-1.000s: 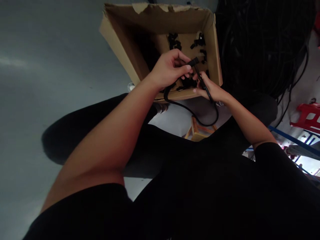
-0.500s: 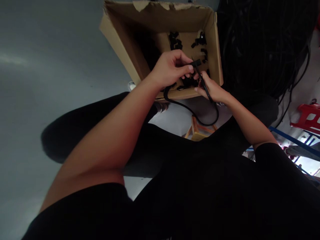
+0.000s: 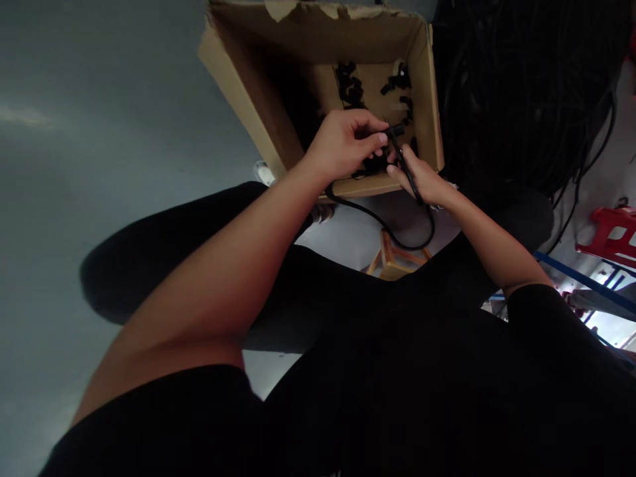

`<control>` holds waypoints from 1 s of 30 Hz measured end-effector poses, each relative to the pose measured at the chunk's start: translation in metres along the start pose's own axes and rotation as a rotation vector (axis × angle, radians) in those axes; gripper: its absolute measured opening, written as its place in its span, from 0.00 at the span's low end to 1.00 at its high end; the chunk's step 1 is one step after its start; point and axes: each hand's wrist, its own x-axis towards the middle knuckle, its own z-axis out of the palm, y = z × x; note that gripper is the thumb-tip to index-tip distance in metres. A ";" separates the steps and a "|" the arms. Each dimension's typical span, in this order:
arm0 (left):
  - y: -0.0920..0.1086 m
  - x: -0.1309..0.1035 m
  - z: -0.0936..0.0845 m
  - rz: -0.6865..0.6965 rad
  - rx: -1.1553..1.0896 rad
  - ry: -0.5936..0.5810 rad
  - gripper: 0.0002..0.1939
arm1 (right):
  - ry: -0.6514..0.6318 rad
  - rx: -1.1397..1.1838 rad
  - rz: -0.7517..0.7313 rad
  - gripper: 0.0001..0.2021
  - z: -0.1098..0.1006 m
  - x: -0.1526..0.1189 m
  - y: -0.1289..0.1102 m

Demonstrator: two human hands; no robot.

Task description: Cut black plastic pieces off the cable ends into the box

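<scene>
Two bare arms reach forward from a black shirt, past dark-clad legs, and the hands come close together over an open box. The left hand pinches a small black plug between thumb and fingers, its end sticking out toward the right hand. The right hand is curled, thumb and fingers closed about a slim black piece that slants up to the plug; whether it is a tool or a length of cable, I cannot tell. A black cable hangs in a loop below the hands, crossing in front of the box's near edge and rising by the right hand. Below the loop, between the legs, is a wooden stool. The box is cardboard, torn along its far rim, with small black bits scattered on its bottom; its left part is too dark to read. Right of the box lies a big dark heap of cables, and beyond the right arm are a blue bar and a red plastic thing. Grey floor spreads out on the left.
</scene>
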 end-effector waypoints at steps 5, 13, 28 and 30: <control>0.005 0.001 0.001 -0.082 0.026 0.079 0.16 | 0.063 -0.011 0.040 0.33 0.005 -0.005 -0.010; -0.003 0.002 -0.001 -0.047 -0.017 0.016 0.30 | 0.078 -0.004 0.031 0.35 0.002 0.001 -0.020; 0.058 -0.016 0.004 -0.381 -0.242 -0.052 0.22 | 0.059 -0.137 -0.058 0.40 -0.004 0.003 0.011; 0.048 -0.014 0.001 -0.404 -0.306 -0.105 0.20 | 0.049 -0.143 -0.073 0.40 -0.008 0.004 0.009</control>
